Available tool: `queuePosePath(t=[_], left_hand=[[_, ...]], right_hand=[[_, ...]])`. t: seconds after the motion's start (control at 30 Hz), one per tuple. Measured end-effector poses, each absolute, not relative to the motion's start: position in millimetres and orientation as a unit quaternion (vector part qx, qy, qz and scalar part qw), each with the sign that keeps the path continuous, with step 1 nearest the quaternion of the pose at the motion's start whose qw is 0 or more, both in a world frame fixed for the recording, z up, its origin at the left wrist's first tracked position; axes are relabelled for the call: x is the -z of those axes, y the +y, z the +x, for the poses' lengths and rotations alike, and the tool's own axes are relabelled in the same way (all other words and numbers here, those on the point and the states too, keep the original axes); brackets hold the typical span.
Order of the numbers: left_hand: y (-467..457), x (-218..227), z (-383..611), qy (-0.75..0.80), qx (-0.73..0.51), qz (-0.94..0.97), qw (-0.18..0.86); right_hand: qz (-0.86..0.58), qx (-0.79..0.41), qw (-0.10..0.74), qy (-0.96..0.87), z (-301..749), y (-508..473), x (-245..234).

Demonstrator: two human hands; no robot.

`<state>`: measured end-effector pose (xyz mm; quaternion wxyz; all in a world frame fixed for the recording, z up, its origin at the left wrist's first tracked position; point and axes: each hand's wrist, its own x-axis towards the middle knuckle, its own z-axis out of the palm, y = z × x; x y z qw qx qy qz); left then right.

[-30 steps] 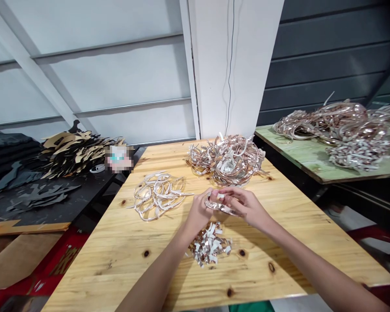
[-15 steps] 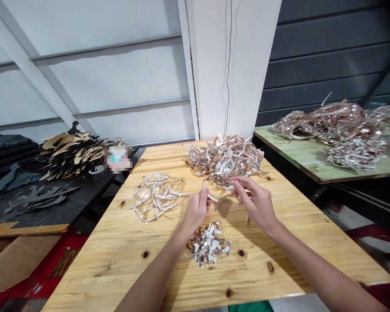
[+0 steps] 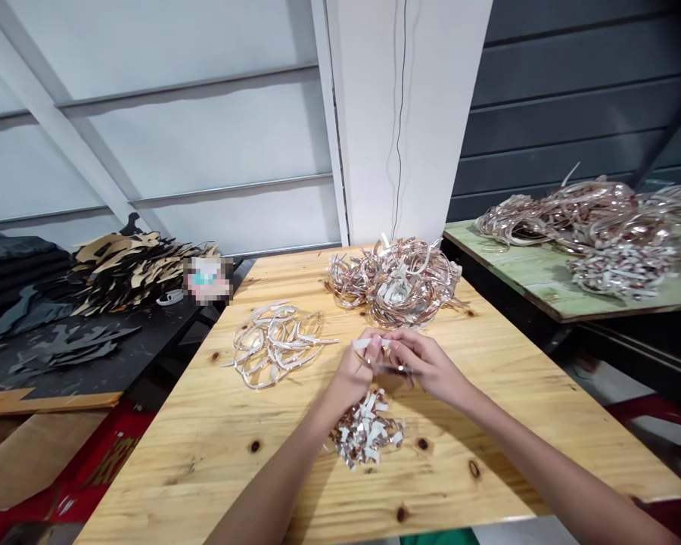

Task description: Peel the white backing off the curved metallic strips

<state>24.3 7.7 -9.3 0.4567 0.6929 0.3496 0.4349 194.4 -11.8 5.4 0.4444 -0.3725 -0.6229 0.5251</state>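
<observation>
My left hand point(image 3: 355, 369) and my right hand point(image 3: 425, 362) meet above the wooden table point(image 3: 488, 409), both pinched on one curved shiny strip point(image 3: 374, 356) held between them. Just below my hands lies a small heap of short cut scraps point(image 3: 366, 429). To the left of my hands rests a loose pile of pale curved strips point(image 3: 273, 342). Behind my hands, near the white pillar point(image 3: 402, 113), sits a larger tangle of rose-gold strips point(image 3: 394, 280).
A green table point(image 3: 550, 284) at the right carries more tangled shiny strips point(image 3: 590, 227). A black table point(image 3: 91, 363) at the left holds tan and black cut shapes point(image 3: 125, 272). Red flooring shows at lower left.
My hands, spread apart half a second ago with the right reaching toward the big tangle, have come back together over the scrap heap, both gripping a strip.
</observation>
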Motion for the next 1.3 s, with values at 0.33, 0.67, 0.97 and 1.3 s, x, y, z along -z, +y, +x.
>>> queuePosePath(t=[0.33, 0.67, 0.97, 1.3], left_hand=[[13, 21, 27, 0.336, -0.438, 0.699, 0.455], [13, 20, 24, 0.340, -0.429, 0.730, 0.408], [12, 18, 27, 0.350, -0.425, 0.743, 0.380], [9, 13, 23, 0.370, -0.414, 0.753, 0.354]], right_hand=[[-0.379, -0.564, 0.458, -0.573, 195, -8, -9], [-0.365, -0.571, 0.468, -0.567, 197, -7, -7], [-0.371, -0.543, 0.473, -0.586, 195, -5, -2], [-0.365, -0.534, 0.473, -0.598, 198, -6, -4]])
